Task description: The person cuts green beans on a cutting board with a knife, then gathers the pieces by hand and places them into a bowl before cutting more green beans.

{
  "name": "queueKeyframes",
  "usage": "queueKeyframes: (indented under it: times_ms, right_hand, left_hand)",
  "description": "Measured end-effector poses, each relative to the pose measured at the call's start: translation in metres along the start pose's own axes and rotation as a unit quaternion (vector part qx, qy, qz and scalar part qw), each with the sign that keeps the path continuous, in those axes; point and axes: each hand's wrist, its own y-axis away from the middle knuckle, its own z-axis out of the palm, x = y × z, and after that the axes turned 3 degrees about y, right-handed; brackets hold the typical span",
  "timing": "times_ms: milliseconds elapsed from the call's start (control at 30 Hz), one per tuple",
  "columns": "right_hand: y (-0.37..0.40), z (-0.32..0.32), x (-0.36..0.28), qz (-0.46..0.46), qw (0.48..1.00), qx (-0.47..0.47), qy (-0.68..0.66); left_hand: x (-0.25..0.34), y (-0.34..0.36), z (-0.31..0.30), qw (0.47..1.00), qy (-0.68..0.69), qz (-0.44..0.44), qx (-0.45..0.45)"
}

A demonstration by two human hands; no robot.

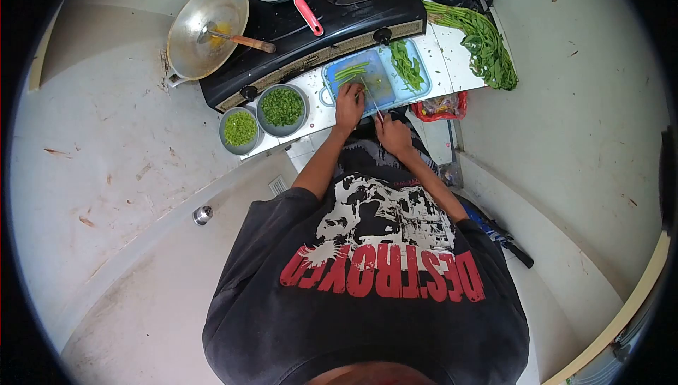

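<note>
A blue cutting board lies on the white counter, with cut green stems on its left part and a pile of green leaves on its right part. My left hand is at the board's near edge, its fingers closed on the lower ends of the stems. My right hand grips the handle of a knife. The blade points away from me over the board, close beside my left fingertips. Part of the stems is hidden under my left fingers.
Left of the board stand bowls of chopped greens and chopped light-green stems. Behind are a black gas stove, a wok and a red-handled pan. Leafy greens lie right, above a red basket.
</note>
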Motion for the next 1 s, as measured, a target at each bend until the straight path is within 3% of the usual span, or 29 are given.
queueKeyframes:
  times_ms: [533, 733, 1000]
  right_hand:
    - [-0.001, 0.009, 0.006, 0.007, 1.000, 0.009, 0.019]
    - [-0.015, 0.010, 0.003, 0.033, 0.999, 0.016, -0.023]
    - [-0.003, 0.004, 0.000, 0.009, 1.000, 0.009, -0.026]
  left_hand:
    - [0.001, 0.000, 0.002, 0.999, 0.024, -0.043, -0.003]
    - [-0.003, -0.002, -0.002, 1.000, 0.001, 0.004, -0.019]
    - [-0.002, -0.001, 0.000, 1.000, 0.012, -0.011, -0.012]
